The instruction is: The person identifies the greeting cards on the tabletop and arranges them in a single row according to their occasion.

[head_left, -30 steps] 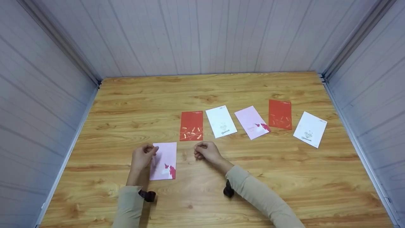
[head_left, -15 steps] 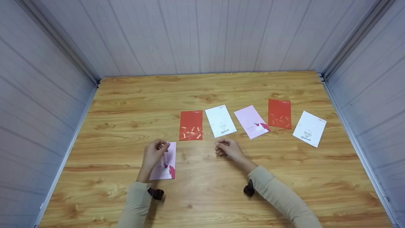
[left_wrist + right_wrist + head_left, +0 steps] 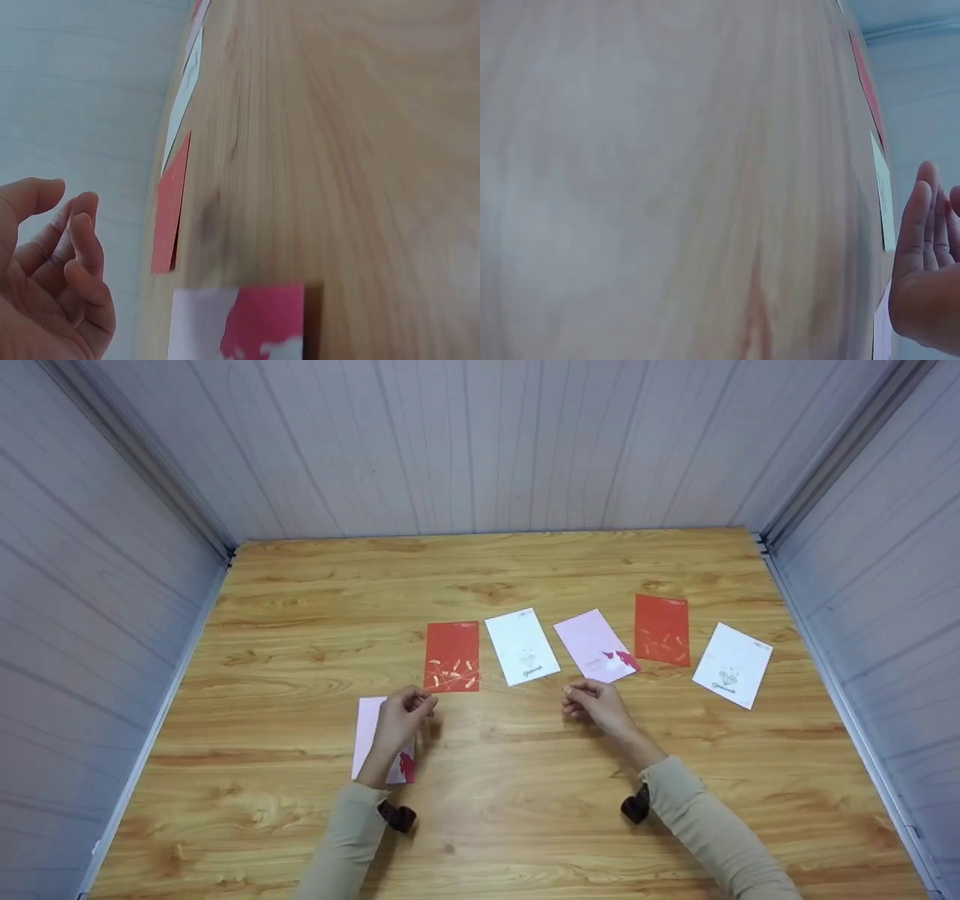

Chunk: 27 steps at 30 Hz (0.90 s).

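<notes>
My left hand (image 3: 399, 724) hovers over a pink card (image 3: 366, 727) with a magenta and white unicorn print, covering part of it. Its loosely bent fingers hold nothing, and in the left wrist view a gap shows between thumb and fingertips. A red card (image 3: 451, 649) with gold marks lies just beyond those fingertips. Over to the right, my right hand (image 3: 606, 711) is in the air with relaxed fingers and nothing in them. Its fingertips are near the lower edge of a second pink unicorn card (image 3: 589, 639). To the left of that lies a white card (image 3: 521, 645).
Further right on the wooden table (image 3: 480, 825) lie another red card (image 3: 661, 628) and another white card (image 3: 735, 660). Panelled walls (image 3: 480, 450) enclose the back and both sides. Each wrist carries a small black camera.
Both hands have moved to the right, the left one across the near pink card toward the red card, the right one to below the far pink card. The cards stay where they lay.
</notes>
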Available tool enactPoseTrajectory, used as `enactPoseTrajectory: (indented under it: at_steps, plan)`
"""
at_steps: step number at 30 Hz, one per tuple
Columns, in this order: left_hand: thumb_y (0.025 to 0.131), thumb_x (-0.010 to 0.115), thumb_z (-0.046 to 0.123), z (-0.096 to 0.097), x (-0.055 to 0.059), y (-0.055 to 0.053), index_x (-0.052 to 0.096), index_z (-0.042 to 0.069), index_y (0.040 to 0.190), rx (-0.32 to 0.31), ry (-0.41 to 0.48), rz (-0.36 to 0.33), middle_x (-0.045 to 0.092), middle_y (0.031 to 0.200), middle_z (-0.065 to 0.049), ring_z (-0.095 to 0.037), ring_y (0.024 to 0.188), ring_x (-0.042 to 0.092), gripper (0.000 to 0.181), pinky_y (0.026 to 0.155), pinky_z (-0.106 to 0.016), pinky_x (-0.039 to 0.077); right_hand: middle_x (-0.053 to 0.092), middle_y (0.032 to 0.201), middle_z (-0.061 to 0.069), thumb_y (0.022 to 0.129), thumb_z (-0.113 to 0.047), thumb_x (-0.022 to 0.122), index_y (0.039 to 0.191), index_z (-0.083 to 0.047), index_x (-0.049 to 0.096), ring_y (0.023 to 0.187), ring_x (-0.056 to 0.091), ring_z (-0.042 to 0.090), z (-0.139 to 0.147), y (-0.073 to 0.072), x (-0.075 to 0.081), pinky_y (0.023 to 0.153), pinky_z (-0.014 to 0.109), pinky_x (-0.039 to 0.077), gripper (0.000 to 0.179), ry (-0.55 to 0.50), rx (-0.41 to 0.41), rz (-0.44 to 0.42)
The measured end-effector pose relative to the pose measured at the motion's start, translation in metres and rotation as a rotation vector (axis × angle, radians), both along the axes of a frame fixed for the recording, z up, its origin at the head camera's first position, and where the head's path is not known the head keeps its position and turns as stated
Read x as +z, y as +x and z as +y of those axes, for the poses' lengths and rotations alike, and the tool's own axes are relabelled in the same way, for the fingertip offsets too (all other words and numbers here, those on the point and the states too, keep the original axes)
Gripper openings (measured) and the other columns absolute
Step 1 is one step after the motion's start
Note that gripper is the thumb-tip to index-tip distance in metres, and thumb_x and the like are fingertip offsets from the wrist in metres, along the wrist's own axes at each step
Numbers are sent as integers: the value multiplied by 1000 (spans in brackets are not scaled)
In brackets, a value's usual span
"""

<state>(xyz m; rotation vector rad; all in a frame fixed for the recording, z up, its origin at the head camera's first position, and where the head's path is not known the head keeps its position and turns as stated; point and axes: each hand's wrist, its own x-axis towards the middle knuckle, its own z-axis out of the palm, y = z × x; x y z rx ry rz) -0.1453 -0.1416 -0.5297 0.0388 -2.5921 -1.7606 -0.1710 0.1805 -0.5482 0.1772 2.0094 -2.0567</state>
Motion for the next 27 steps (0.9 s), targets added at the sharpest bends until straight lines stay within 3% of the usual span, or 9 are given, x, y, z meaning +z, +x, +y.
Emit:
enactPoseTrajectory:
  at_steps: [5,9,17,23,27]
  plan:
    - [83,62,12,16,-3,-1,62,-1,83,-19,8,-40,59,68,-5,-28,68,58,13,55,-27,44,61,73,8,85,-7,58,94,6,55,63,60,13,14,-2,4,60,26,49,16,-5,-18,-7]
    - [82,62,13,30,-7,-2,64,-1,86,-31,2,-43,59,71,-4,-23,68,57,15,56,-27,44,61,74,9,85,-8,58,98,9,53,64,60,13,24,-6,6,62,27,49,22,11,-42,-4]
    - [83,61,17,57,-13,-1,63,-1,97,-59,130,-182,61,77,-12,-31,64,58,23,46,-31,46,61,72,6,85,-9,59,98,6,54,64,61,14,42,-13,7,62,27,49,20,-53,-105,-30]
    - [83,61,14,78,-19,-3,63,-4,97,-85,170,-200,62,74,-11,-23,61,58,23,48,-28,46,61,73,4,82,-15,63,93,-2,56,65,61,14,57,-19,2,62,26,49,18,-65,-150,-54]
    - [84,61,13,93,-22,-4,62,-5,98,-93,210,-249,62,77,-10,-18,61,58,24,49,-25,46,62,72,1,80,-19,65,88,-9,58,65,62,11,66,-26,-5,61,23,49,14,-34,-173,-104]
